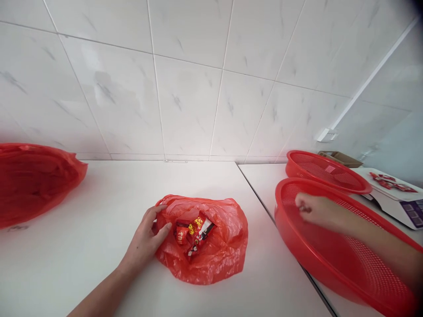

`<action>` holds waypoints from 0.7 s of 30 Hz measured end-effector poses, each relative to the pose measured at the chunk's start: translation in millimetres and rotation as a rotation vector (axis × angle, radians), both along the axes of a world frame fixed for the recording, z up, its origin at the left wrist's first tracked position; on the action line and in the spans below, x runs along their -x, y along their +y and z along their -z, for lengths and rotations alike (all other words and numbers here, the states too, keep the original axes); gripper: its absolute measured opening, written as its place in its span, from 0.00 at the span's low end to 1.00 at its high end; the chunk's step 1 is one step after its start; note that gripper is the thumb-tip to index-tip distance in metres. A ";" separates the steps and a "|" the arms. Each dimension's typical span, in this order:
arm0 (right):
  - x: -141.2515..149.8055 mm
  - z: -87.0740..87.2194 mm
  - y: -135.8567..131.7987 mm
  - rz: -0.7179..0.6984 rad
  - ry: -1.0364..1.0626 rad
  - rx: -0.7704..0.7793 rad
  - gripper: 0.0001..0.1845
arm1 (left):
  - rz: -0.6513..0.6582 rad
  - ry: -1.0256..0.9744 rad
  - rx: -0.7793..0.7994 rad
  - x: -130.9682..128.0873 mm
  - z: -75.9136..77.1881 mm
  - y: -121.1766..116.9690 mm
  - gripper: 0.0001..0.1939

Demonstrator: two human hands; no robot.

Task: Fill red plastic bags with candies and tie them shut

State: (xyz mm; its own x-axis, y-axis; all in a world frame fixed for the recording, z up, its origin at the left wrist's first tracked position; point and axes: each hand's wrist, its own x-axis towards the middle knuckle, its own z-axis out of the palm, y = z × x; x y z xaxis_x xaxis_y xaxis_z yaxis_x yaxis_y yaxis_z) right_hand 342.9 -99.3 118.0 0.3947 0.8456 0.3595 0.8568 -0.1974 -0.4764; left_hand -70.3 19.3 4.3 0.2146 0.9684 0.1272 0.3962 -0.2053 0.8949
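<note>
A crumpled red plastic bag point(218, 246) lies on the white table point(99, 229) in front of me, with a few red wrapped sweets point(194, 233) showing in its mouth. My left hand point(147, 237) rests at the bag's left edge, thumb and fingers pinching the plastic there. My right hand point(312, 209) reaches into the nearer of two red mesh baskets point(333, 268) on the right, its fingers curled; what they hold, if anything, is hidden.
A second red mesh basket point(325, 169) stands behind the first. A large red plastic bag point(29, 180) sits at the far left. A white scale point(396, 198) with red packets on it is at the far right, beside a cardboard box point(340, 157). A tiled wall backs the table.
</note>
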 end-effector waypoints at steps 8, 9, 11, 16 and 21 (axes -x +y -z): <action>93.4 -60.7 9.7 -0.168 -0.306 -0.030 0.09 | 0.020 -0.046 -0.056 -1.2 0.7 -0.6 0.22; 111.3 -56.5 9.5 -0.255 -0.339 -0.050 0.08 | 0.019 -0.051 -0.068 -1.1 1.2 -0.4 0.22; 141.1 -46.2 12.3 -0.438 -0.410 -0.066 0.05 | 0.017 -0.061 -0.086 -0.8 1.9 -0.4 0.22; 173.8 -31.2 29.0 -0.685 -0.518 0.050 0.09 | 0.017 -0.159 -0.069 -0.3 1.4 -2.7 0.24; 165.7 -13.0 24.7 -0.798 -0.612 0.095 0.16 | -0.004 -0.226 -0.072 0.1 4.1 -2.2 0.23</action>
State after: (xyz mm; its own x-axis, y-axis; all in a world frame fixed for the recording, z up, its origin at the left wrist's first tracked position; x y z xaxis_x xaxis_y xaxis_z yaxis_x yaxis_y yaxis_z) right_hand 177.2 -74.6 131.0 -0.5289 0.8174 0.2282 0.8468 0.5263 0.0772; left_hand -70.4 17.1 0.2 0.1692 0.9559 0.2400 0.1884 -0.2704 0.9442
